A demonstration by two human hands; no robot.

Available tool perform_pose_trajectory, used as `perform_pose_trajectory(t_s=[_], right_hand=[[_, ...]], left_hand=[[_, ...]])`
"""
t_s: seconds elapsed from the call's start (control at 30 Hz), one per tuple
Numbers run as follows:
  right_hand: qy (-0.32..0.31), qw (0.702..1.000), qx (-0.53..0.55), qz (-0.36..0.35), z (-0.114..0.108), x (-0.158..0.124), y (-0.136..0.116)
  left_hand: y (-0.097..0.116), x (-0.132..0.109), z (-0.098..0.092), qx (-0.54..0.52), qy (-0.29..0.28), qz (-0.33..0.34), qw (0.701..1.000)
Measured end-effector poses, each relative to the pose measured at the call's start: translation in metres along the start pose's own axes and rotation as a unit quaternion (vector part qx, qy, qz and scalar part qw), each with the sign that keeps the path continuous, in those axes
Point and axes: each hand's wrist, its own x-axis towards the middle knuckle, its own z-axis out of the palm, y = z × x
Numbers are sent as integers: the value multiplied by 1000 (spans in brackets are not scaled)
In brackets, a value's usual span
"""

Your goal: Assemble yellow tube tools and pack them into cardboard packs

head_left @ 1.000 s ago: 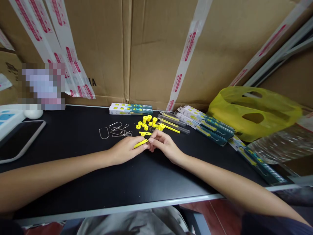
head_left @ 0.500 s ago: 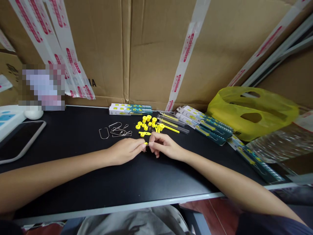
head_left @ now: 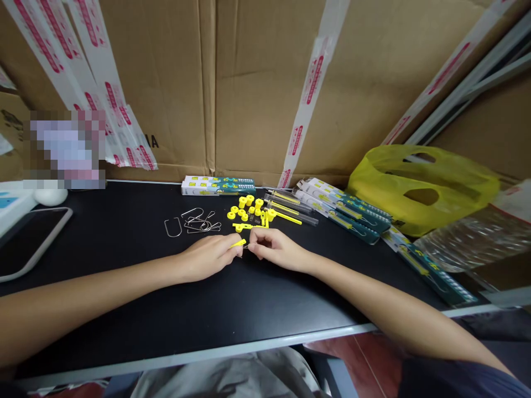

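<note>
A small yellow plastic piece sticks out of my left hand, which pinches it between thumb and fingers. Facing it just to the right, my right hand has its thumb and fingertips closed on a thin metal wire that spans the small gap between the hands. How the wire meets the yellow piece is hidden by my fingers. Just behind the hands lie several loose yellow plastic parts and small coil springs. To their left rests a tangle of bent metal wire hooks, beside a separate bent hook.
Clear tubes with yellow strips lie behind the right hand. Printed boxes stand at the back, with more boxes at right near a yellow plastic bag. A phone lies at left. Taped cardboard walls the back.
The yellow piece in my left hand has turned, so more of its length shows above the fingers. My right hand stays pinched close to it. The whole view has shifted slightly.
</note>
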Motion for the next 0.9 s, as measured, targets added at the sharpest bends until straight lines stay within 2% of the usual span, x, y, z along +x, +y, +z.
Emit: perform_pose_trajectory(t_s=[0.1, 0.17, 0.37, 0.6, 0.77, 0.9], right_hand=[[-39, 999, -24, -8, -1, 0, 0], [-42, 998, -34, -13, 0, -1, 1], [25, 997, -53, -54, 3, -1, 4], [87, 992, -77, -57, 8, -1, 5], [104, 988, -90, -64, 10, -1, 6], [104, 987, -107, -63, 11, -1, 7]], left_hand=[[1, -1, -1, 5, -8, 3, 1000], [2, -1, -2, 8, -15, 1, 1000], [3, 0, -4, -62, -8, 7, 998], [-1, 3, -4, -108, -5, -23, 994], [3, 2, -6, -53, -23, -12, 998], [2, 2, -1, 13, -4, 25, 1000]])
